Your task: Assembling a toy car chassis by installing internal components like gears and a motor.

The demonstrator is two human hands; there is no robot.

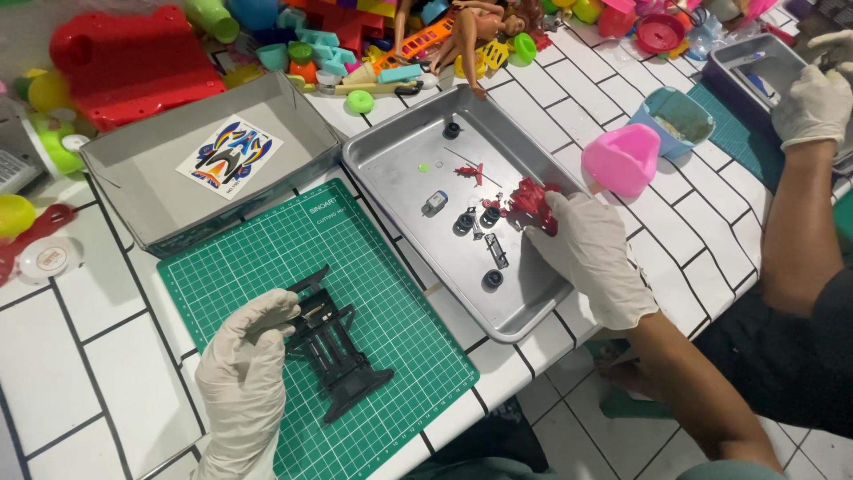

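A black toy-car chassis (333,345) is gripped at its upper end by the gloved left hand (244,369), whose fingers are closed on the frame's near edge. The chassis lies on the green cutting mat (267,258), its long axis running diagonally from the upper left, beside the left fingertips, down to the lower right, where its broader, winged end points away from that hand. The gloved right hand (591,258) is reached into a metal tray (391,151) well to the right of the left hand, and its fingertips are pinched on a red plastic parts cluster (531,203). Just left of the right fingertips, small black wheels (466,220) and a thin metal piece (496,251) are scattered in the tray, with a small silver motor (434,203) a little further left. Above the left hand, beyond the mat, a grey box lid (160,191) is seen holding a colourful sticker sheet (229,157). Right of the right hand, a pink plastic cup (622,160) is lying on the white tiled table (89,356). At the far right, another person's gloved hand (813,107) is rested at a second tray (742,67); whether anything is held there cannot be told.
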